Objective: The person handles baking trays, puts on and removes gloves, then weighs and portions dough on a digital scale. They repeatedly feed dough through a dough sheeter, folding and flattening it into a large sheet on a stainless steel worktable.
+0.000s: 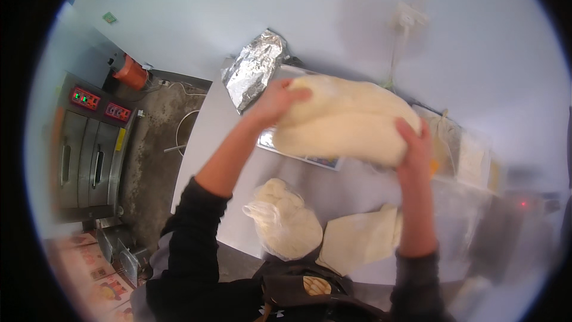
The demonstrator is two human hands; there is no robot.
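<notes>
A large, pale slab of dough (345, 120) hangs between my hands above the table, over a flat scale (325, 161) that it mostly hides. At its left end my left hand (279, 102) grips the edge, fingers curled over the top. My right hand (415, 143) clasps the right end, thumb on the near face. Closer to me lies a clear plastic bag of dough (285, 220). Beside it, a flat piece of dough (357, 240) rests on the table near its front edge.
Crumpled foil (256, 65) covers something at the table's (205, 161) far left corner. Clear containers and a white packet (475, 158) stand at the back right. Off to the left are a steel oven (83, 158), an orange bucket-like object (131, 73) and printed cartons (98, 274).
</notes>
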